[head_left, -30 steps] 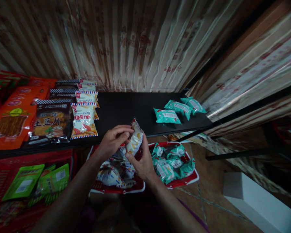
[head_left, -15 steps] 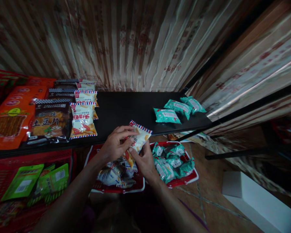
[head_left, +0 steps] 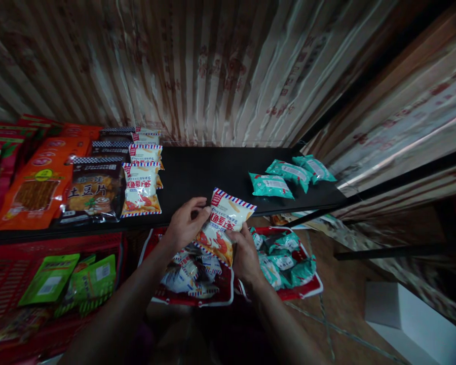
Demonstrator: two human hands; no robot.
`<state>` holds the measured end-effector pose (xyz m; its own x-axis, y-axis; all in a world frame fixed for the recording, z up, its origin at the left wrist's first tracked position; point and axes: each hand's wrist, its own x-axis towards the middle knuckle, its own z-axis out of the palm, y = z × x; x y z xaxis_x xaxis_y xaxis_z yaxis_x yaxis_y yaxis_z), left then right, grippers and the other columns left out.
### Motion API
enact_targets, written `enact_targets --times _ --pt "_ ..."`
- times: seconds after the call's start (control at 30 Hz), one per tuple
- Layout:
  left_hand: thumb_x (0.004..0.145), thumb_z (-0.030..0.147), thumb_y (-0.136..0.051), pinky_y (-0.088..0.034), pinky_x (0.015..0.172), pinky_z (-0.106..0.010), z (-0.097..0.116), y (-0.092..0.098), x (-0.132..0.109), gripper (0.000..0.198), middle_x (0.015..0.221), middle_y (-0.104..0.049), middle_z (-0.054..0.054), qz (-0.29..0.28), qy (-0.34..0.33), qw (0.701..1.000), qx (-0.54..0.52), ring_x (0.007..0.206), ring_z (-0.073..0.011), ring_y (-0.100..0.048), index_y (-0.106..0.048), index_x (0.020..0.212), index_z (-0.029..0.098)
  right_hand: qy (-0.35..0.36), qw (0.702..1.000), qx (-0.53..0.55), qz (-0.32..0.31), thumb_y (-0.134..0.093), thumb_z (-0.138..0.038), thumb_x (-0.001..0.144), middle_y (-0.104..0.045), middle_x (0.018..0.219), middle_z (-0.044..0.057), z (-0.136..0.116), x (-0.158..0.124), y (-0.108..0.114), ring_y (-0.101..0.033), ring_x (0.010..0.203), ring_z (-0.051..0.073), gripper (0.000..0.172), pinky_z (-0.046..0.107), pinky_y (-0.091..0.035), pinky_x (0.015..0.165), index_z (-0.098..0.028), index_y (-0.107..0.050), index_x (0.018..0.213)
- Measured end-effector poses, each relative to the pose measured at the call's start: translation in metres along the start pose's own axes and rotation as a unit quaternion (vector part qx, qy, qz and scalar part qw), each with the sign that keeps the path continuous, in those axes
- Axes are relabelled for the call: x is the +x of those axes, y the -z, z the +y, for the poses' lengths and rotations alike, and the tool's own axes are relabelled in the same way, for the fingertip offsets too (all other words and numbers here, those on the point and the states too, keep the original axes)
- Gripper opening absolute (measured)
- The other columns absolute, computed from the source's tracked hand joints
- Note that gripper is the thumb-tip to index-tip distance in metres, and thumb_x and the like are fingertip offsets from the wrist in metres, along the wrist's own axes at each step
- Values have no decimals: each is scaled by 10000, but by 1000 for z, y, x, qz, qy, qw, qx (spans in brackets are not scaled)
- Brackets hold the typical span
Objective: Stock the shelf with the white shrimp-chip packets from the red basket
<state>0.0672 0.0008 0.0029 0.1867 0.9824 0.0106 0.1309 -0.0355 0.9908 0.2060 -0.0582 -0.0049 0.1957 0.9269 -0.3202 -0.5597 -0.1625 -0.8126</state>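
Note:
Both my hands hold one white snack packet [head_left: 225, 223] with a red-and-blue striped edge, face up, just in front of the black shelf [head_left: 209, 172]. My left hand [head_left: 184, 225] pinches its left side. My right hand [head_left: 245, 253] grips its lower right corner. Below them a red basket [head_left: 192, 299] holds more of the same white packets. A column of matching white packets [head_left: 141, 188] lies on the shelf to the left.
Three teal packets [head_left: 289, 177] lie on the shelf's right end, and a second red basket [head_left: 307, 289] of teal packets sits below. Dark and orange packets [head_left: 41, 187] fill the shelf's left. Green packets [head_left: 72, 279] lie in a red crate. A white box [head_left: 410, 324] stands on the floor.
The white packet has been turned from edge-on to face up and lifted slightly toward the shelf edge. Both hands stayed on it.

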Motion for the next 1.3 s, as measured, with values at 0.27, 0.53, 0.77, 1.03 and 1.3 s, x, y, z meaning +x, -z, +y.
enact_targets --times 0.27,0.53,0.77,1.03,1.3 --pt "814 393 -561 -499 782 -313 -7 -8 -4 306 1023 -687 -81 -71 20 995 -66 924 -214 -639 -601 1042 193 -15 1000 10 -7 -644 -139 561 -733 824 -17 0 1 0 -685 776 242 451 384 -531 759 -247 -580 995" --pt "766 437 -606 -462 622 -234 3 -4 -2 282 792 -653 -28 -17 69 984 -161 732 -150 -595 -615 836 164 -57 997 0 -59 -629 -111 552 -744 888 5 4 -1 -2 -682 856 272 591 411 -519 791 -241 -571 1126" --pt "735 448 -635 -384 506 -194 4 1 -1 302 626 -552 39 39 92 972 -212 563 -93 -500 -538 719 163 -43 992 -19 -117 -639 -142 617 -718 1042 26 13 3 -2 -654 972 280 636 413 -513 835 -251 -522 1233" --pt "717 419 -655 -405 508 -194 4 11 3 287 581 -485 77 110 74 959 -251 515 -74 -461 -500 700 177 -4 983 -69 -172 -682 -297 758 -602 1267 42 23 6 -3 -571 1137 255 586 422 -458 960 -287 -455 1298" --pt "715 428 -665 -360 456 -174 2 20 6 312 578 -500 73 163 52 953 -252 488 -68 -454 -472 686 184 14 964 -157 -216 -648 -338 817 -633 1211 50 28 5 -8 -578 1118 245 406 404 -435 982 -251 -545 1200"
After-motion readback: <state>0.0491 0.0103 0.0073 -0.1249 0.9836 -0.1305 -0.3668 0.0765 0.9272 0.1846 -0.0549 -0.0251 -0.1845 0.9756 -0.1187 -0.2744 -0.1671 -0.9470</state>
